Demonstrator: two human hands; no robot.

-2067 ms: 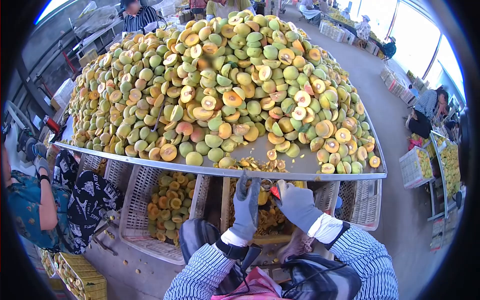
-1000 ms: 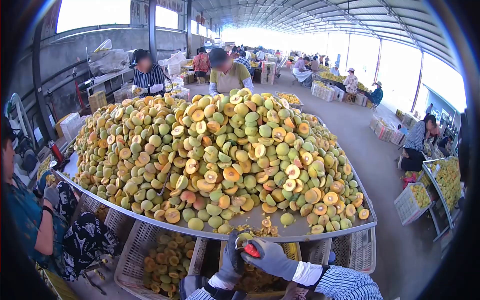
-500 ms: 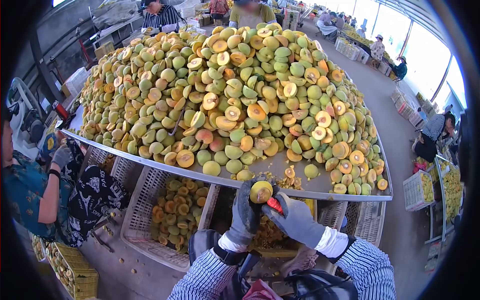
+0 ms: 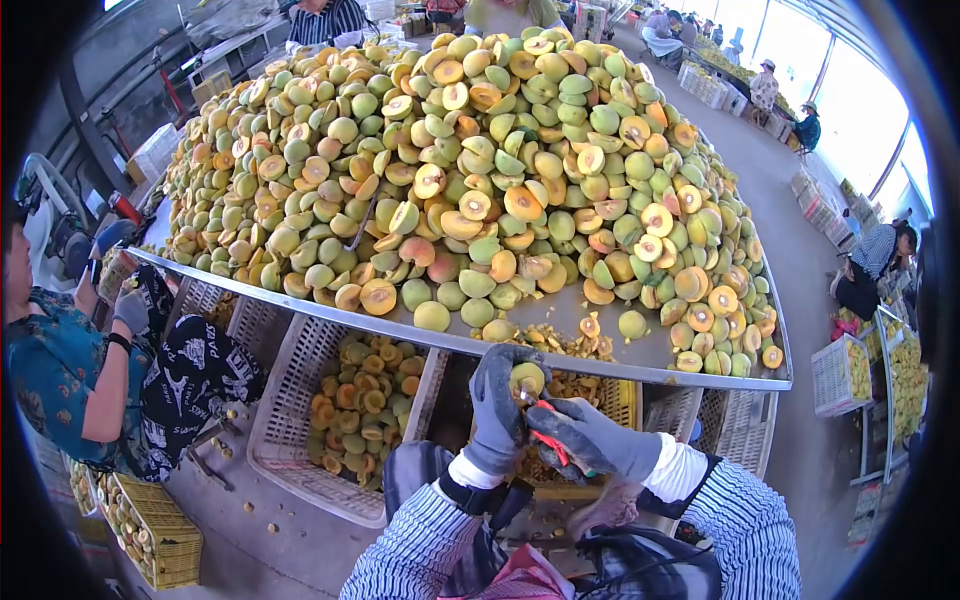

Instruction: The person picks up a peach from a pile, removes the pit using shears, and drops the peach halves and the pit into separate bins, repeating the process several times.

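My left hand, in a grey glove, is closed around a yellow-green peach half just below the front edge of the metal table. In my gloved right hand is a red-handled tool, its metal tip right at the peach half. The fingers hide most of the tool, so I cannot tell its exact kind. Beyond my hands, a big heap of cut peaches covers the table. Small peach scraps lie near its front edge.
Under the table edge stand a white crate of peach halves and a yellow crate with scraps. A person sits at my left, beside another yellow crate. People work across the heap; more crates stand at right.
The peach half has turned in my left hand, and the tool's metal tip now shows against it. More of the red handle is visible. The view has shifted slightly.
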